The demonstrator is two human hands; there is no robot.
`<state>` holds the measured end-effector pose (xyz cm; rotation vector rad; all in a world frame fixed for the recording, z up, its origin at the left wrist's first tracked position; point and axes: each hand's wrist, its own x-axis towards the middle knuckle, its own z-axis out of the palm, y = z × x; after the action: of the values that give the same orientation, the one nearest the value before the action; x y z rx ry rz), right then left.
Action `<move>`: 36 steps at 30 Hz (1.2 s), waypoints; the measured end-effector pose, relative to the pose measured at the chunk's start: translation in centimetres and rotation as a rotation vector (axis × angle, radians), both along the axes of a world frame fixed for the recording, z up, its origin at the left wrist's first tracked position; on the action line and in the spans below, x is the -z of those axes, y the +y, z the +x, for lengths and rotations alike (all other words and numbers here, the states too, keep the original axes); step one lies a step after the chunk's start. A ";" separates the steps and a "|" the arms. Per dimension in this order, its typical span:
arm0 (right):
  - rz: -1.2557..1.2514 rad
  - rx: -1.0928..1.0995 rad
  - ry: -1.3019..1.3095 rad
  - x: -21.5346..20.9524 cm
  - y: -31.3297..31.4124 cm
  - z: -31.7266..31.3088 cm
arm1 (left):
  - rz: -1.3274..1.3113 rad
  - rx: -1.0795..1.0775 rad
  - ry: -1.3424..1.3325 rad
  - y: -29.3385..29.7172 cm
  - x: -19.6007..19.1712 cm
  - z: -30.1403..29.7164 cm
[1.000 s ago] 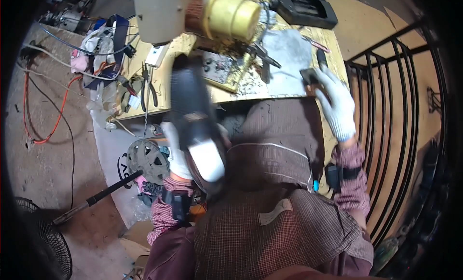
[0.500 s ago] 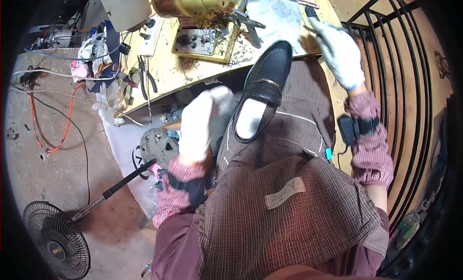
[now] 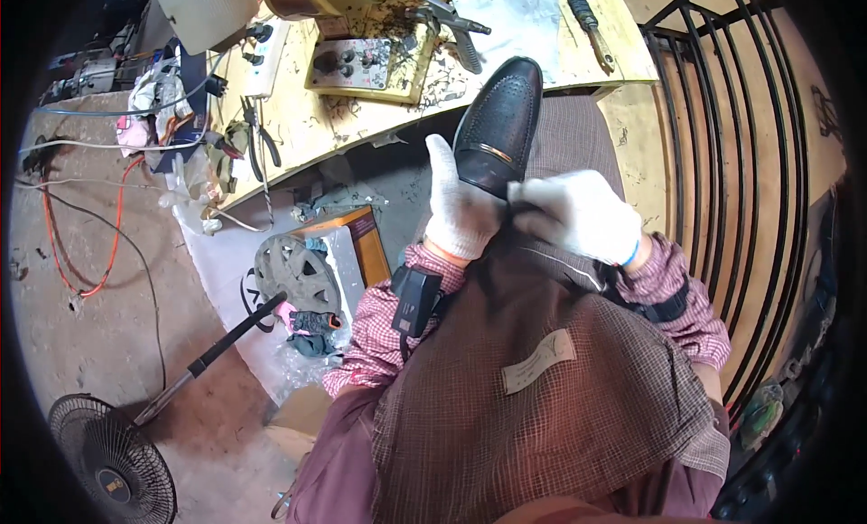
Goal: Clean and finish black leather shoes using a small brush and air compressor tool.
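Observation:
A black loafer [image 3: 498, 117] with a woven upper and a metal bar across its strap lies over my lap, toe pointing away. My left hand [image 3: 459, 206], in a white glove, grips it from the left near the heel, thumb up along the side. The gloved right hand [image 3: 582, 215] is at the shoe's right side by the opening, fingers bent together and partly blurred. Whether those fingers hold anything small cannot be made out. Both hands hide the heel and most of the opening. A brown checked apron [image 3: 542, 425] covers my lap.
Ahead stands a yellow worktable [image 3: 361, 131] with a control box [image 3: 350, 65], pliers [image 3: 259, 143] and a black-wrapped hand tool [image 3: 589, 32]. A black metal rack [image 3: 722, 163] borders the right side. At lower left are a fan [image 3: 110, 465] and an orange cable [image 3: 56, 244].
My right hand has come from the table's right end, where the black-wrapped tool now lies uncovered, down to the shoe. My left hand has moved right and taken hold of the shoe.

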<state>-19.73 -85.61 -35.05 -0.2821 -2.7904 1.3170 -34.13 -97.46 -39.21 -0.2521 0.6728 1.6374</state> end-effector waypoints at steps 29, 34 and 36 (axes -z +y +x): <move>0.640 0.185 0.343 -1.0 -0.1 -2.1 | -0.026 0.082 -0.059 0.4 -1.3 2.2; 0.076 0.064 0.027 -1.1 -0.9 2.7 | 0.001 0.107 0.051 0.2 -0.6 1.4; 0.387 0.209 0.192 -1.0 0.6 1.5 | 0.082 0.141 0.129 0.5 -0.3 2.1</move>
<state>-18.20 -84.99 -34.07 -0.3896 -2.6871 0.7020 -32.04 -96.93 -38.94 -0.0388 0.7030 1.5507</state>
